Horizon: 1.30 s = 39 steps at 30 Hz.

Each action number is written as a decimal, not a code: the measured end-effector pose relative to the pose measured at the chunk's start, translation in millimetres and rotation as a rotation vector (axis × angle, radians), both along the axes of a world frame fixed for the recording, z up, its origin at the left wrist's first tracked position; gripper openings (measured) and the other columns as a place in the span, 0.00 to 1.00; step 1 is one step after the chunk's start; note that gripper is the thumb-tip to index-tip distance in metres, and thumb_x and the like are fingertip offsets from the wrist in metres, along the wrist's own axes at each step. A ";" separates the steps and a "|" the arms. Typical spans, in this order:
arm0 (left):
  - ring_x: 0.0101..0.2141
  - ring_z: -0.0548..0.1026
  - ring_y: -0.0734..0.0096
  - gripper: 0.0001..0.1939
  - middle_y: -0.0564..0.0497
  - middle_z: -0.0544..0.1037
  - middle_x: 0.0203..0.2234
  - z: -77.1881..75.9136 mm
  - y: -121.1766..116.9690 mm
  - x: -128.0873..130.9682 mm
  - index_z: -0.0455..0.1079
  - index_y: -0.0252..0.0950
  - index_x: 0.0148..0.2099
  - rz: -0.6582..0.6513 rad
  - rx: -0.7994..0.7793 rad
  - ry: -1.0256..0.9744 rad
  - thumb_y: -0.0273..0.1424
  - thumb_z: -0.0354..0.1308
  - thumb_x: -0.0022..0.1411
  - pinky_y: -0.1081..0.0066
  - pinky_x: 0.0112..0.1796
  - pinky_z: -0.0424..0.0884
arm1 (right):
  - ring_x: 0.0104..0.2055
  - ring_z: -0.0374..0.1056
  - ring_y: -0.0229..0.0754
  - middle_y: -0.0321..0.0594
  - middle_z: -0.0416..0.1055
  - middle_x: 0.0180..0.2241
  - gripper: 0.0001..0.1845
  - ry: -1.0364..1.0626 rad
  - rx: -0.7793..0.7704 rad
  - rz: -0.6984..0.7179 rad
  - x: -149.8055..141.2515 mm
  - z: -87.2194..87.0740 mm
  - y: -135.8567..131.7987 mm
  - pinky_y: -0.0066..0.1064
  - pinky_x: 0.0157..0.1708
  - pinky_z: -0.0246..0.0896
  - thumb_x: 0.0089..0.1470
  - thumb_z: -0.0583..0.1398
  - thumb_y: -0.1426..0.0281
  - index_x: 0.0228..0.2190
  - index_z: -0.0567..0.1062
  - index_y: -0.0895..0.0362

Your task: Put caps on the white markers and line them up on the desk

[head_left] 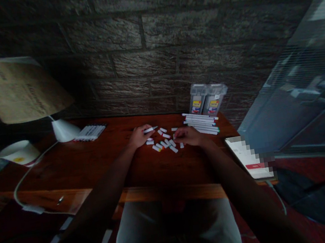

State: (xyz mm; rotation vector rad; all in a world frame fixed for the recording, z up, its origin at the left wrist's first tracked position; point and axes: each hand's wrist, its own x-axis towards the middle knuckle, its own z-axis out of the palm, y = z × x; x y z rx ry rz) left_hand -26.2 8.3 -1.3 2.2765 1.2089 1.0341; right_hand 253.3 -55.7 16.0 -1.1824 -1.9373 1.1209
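My left hand (140, 136) is closed around a white marker (149, 130), whose bare tip points right. Just beside it lies a loose pile of white marker caps (166, 135) with coloured ends, several of them scattered between my two hands. At the pile's right side, my right hand (188, 135) reaches in with its fingertips pinched together; what they grip, if anything, is too small to make out. Behind the right hand a row of white markers (202, 121) lies side by side on the wooden table (164, 168).
Two clear plastic cases (208, 98) stand at the back right by the brick wall. On the left are more markers (91, 132), a lamp (65, 130), its cord and a white paper cup (19, 154). A tablet-like device (250, 159) sits at the right edge.
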 end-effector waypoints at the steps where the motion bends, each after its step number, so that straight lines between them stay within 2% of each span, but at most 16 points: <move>1: 0.36 0.78 0.66 0.11 0.51 0.82 0.35 0.0 0.0 0.0 0.74 0.39 0.39 -0.003 0.000 -0.002 0.41 0.58 0.60 0.69 0.41 0.72 | 0.26 0.72 0.37 0.36 0.78 0.27 0.17 0.002 0.011 0.010 -1.0 0.5 -0.8 0.27 0.28 0.66 0.46 0.68 0.57 0.32 0.77 0.57; 9: 0.37 0.78 0.65 0.11 0.51 0.81 0.35 1.5 -0.5 -0.1 0.74 0.38 0.38 -0.018 0.013 0.004 0.40 0.58 0.60 0.69 0.42 0.71 | 0.29 0.72 0.38 0.38 0.79 0.31 0.18 -0.005 0.073 0.066 -4.8 3.5 -3.8 0.28 0.32 0.66 0.49 0.66 0.54 0.34 0.79 0.57; 13: 0.37 0.78 0.65 0.11 0.51 0.81 0.35 0.3 0.0 -0.4 0.74 0.39 0.39 -0.021 0.006 -0.002 0.40 0.58 0.60 0.69 0.42 0.71 | 0.27 0.71 0.38 0.38 0.78 0.29 0.17 -0.014 0.098 0.056 -6.2 0.0 -1.4 0.28 0.30 0.65 0.52 0.64 0.56 0.35 0.78 0.57; 15: 0.37 0.78 0.65 0.11 0.51 0.81 0.34 -0.7 0.8 -0.6 0.74 0.39 0.39 -0.020 0.008 -0.003 0.40 0.58 0.60 0.69 0.42 0.71 | 0.28 0.72 0.38 0.39 0.78 0.29 0.15 0.002 0.130 0.018 -6.3 -3.6 1.7 0.28 0.30 0.66 0.53 0.63 0.58 0.35 0.78 0.57; 18: 0.36 0.78 0.66 0.10 0.51 0.81 0.34 -2.1 2.1 -0.6 0.74 0.39 0.38 -0.023 0.017 -0.007 0.40 0.58 0.61 0.69 0.42 0.71 | 0.34 0.74 0.41 0.41 0.79 0.37 0.12 -0.016 0.237 -0.153 -5.3 -8.8 7.4 0.31 0.35 0.70 0.56 0.62 0.62 0.37 0.79 0.56; 21: 0.36 0.78 0.66 0.10 0.51 0.81 0.34 -2.5 2.8 -0.3 0.74 0.38 0.38 -0.020 0.015 -0.013 0.39 0.59 0.61 0.69 0.42 0.71 | 0.43 0.74 0.43 0.42 0.77 0.46 0.17 -0.123 0.340 -0.275 -4.0 -10.0 10.0 0.35 0.44 0.71 0.57 0.61 0.66 0.48 0.77 0.54; 24: 0.36 0.78 0.66 0.10 0.51 0.82 0.34 -1.9 2.5 0.0 0.74 0.38 0.38 -0.015 -0.002 -0.007 0.39 0.59 0.60 0.69 0.43 0.71 | 0.49 0.73 0.45 0.44 0.76 0.49 0.24 -0.258 0.361 -0.234 -4.0 -7.0 7.9 0.38 0.52 0.67 0.59 0.59 0.70 0.57 0.72 0.55; 27: 0.37 0.78 0.66 0.10 0.51 0.82 0.35 -0.4 1.4 -0.1 0.74 0.38 0.38 -0.017 -0.001 -0.003 0.38 0.59 0.60 0.68 0.43 0.71 | 0.54 0.70 0.45 0.45 0.73 0.54 0.25 -0.342 0.368 -0.211 -6.6 -4.6 5.9 0.39 0.57 0.64 0.61 0.56 0.71 0.60 0.69 0.56; 30: 0.37 0.78 0.66 0.10 0.51 0.82 0.35 0.6 0.3 -0.4 0.75 0.38 0.39 -0.016 0.000 -0.003 0.39 0.60 0.60 0.69 0.42 0.71 | 0.59 0.67 0.45 0.48 0.70 0.58 0.26 -0.406 0.406 -0.255 -12.0 -5.5 8.1 0.38 0.61 0.60 0.61 0.54 0.72 0.60 0.68 0.59; 34: 0.36 0.78 0.67 0.10 0.51 0.82 0.34 -1.8 2.1 -0.4 0.75 0.37 0.39 -0.018 -0.005 -0.013 0.39 0.60 0.60 0.69 0.42 0.71 | 0.60 0.65 0.48 0.52 0.66 0.61 0.27 -0.521 0.455 -0.379 -23.0 -7.2 17.9 0.38 0.61 0.59 0.61 0.52 0.73 0.61 0.67 0.61; 36: 0.37 0.78 0.66 0.11 0.51 0.82 0.34 -4.4 4.7 -0.2 0.74 0.37 0.38 -0.030 0.006 -0.020 0.39 0.59 0.60 0.70 0.42 0.71 | 0.59 0.67 0.51 0.54 0.65 0.61 0.28 -0.619 0.417 -0.420 -29.2 -5.2 25.4 0.39 0.59 0.62 0.61 0.52 0.73 0.62 0.65 0.61; 39: 0.38 0.78 0.66 0.10 0.51 0.82 0.35 -7.9 7.9 -0.1 0.75 0.37 0.39 -0.023 0.007 -0.013 0.38 0.60 0.60 0.70 0.42 0.71 | 0.55 0.71 0.53 0.55 0.71 0.56 0.28 -0.775 0.304 -0.415 -37.2 0.6 38.4 0.40 0.54 0.65 0.61 0.54 0.72 0.62 0.66 0.60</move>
